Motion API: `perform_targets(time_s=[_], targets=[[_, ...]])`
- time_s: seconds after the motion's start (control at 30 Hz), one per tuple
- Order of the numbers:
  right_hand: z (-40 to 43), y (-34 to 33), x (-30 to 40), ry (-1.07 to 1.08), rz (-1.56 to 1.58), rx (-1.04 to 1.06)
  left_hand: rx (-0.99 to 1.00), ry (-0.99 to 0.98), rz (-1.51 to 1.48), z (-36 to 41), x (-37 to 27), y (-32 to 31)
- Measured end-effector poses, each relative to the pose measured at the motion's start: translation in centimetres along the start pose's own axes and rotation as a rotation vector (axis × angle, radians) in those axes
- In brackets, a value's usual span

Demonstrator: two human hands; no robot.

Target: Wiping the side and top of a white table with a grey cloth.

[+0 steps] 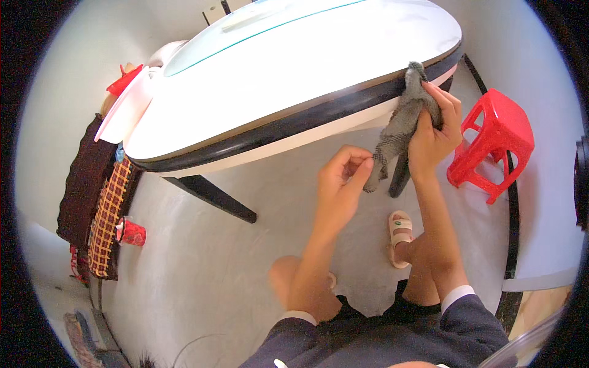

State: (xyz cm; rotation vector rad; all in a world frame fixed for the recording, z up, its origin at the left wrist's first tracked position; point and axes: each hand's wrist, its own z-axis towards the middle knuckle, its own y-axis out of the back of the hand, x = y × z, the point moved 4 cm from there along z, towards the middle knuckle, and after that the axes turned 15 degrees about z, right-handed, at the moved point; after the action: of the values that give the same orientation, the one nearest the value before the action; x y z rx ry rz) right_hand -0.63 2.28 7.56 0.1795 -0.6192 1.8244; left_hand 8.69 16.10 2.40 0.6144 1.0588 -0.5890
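Observation:
A grey cloth [396, 133] hangs between my two hands at the near edge of a white-topped table [276, 92] with a dark rim. My right hand [435, 124] grips the upper part of it, and its top end lies against the rim. Lower and to the left, my left hand [347, 172] pinches the cloth's lower edge between thumb and fingertips. The part of the cloth inside my right hand is hidden.
A red plastic stool [501, 133] stands at the right by the wall. On the left are a bench with a checked cover [108, 221], a red bin [133, 232] and a pink chair back [126, 108]. Black table legs [216, 198] slant down to the floor.

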Motion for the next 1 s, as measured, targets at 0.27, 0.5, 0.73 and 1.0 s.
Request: perform_targets(time_s=[0.27,0.5,0.73,1.0], targets=[[-0.8,-1.5,1.3,0.075,-0.032,0.052,-0.08,-0.027,-0.024,0.2,0.7,1.6],[-1.9,-3.0,4.2,0.156,-0.112,0.202,-0.119,-0.041,0.0,-0.1,1.5,3.0],[-2.9,-4.6,6.7,0.235,-0.091,0.334,-0.13,-0.026,0.099,-0.4,2.4,5.7],[-4.7,-7.6,8.9,0.309,-0.013,0.379,-0.139,0.071,-0.009,-0.7,2.6,9.0]])
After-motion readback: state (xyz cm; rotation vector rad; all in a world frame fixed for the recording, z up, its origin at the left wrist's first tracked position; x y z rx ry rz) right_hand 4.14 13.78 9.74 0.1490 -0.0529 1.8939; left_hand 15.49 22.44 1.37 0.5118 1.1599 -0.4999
